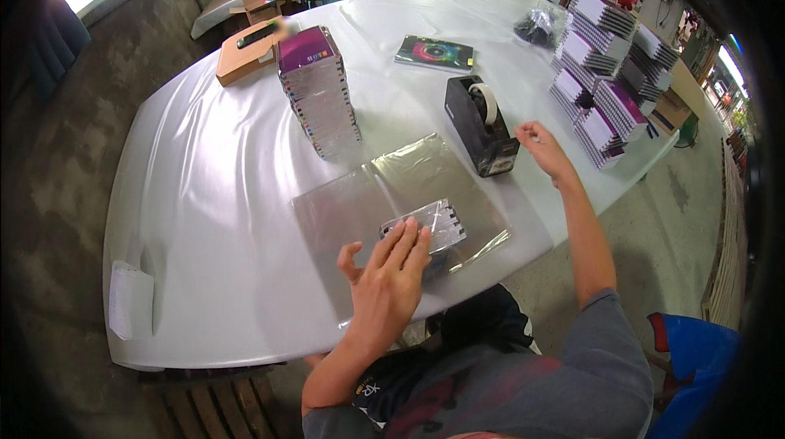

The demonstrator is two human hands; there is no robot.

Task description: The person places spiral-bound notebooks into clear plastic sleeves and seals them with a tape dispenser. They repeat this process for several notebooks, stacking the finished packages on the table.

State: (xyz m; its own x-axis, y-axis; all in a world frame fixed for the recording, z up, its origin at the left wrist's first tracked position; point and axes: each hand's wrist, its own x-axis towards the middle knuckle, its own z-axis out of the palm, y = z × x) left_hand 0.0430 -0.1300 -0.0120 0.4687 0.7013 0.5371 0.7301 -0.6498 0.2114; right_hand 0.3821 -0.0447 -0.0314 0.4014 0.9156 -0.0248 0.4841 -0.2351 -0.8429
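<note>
My left hand (388,279) lies with its fingers stretched out on a small clear-wrapped pack (441,225) with black marks along its edge. Under the pack is a stack of clear plastic film sheets (343,206), spread near the table's front edge. My right hand (541,149) is raised beside the front end of a black tape dispenser (482,132), its fingertips pinched together. A small pale bit shows at those fingertips, too small to make out. The dispenser carries a roll of pale tape (484,104).
A tall stack of wrapped packs with a purple top (315,55) stands behind the film. A cardboard box (241,55) lies at far left, a dark booklet (433,52) farther back. Stacks of spiral-bound books (605,71) fill the right end. White paper (131,300) lies at near left.
</note>
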